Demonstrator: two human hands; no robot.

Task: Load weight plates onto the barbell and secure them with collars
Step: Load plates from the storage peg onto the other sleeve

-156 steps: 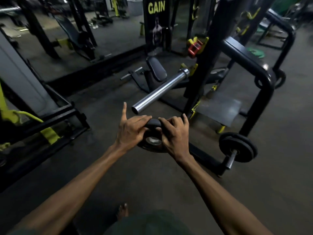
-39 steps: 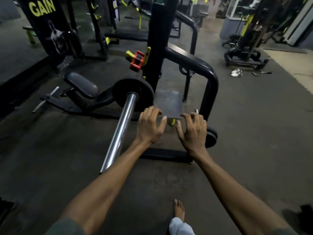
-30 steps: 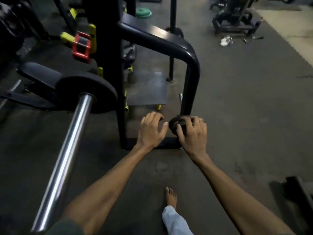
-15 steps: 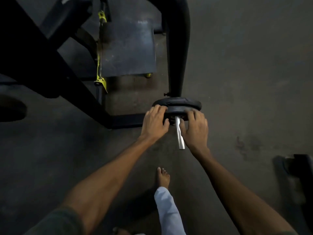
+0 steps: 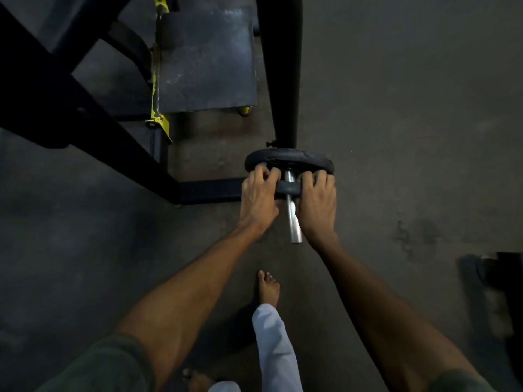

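Two hands work the small black rubber weight plate point(image 5: 288, 188) threaded on the short chrome storage peg point(image 5: 293, 219), just in front of the larger black plate point(image 5: 288, 159) at the black rack post's point(image 5: 283, 80) foot. Your left hand point(image 5: 259, 200) curls over its nine o'clock rim and your right hand point(image 5: 317, 203) over its three o'clock rim, fingers closed around the disc. That even two-sided grip probably keeps it square while sliding; no barbell or collar is in view.
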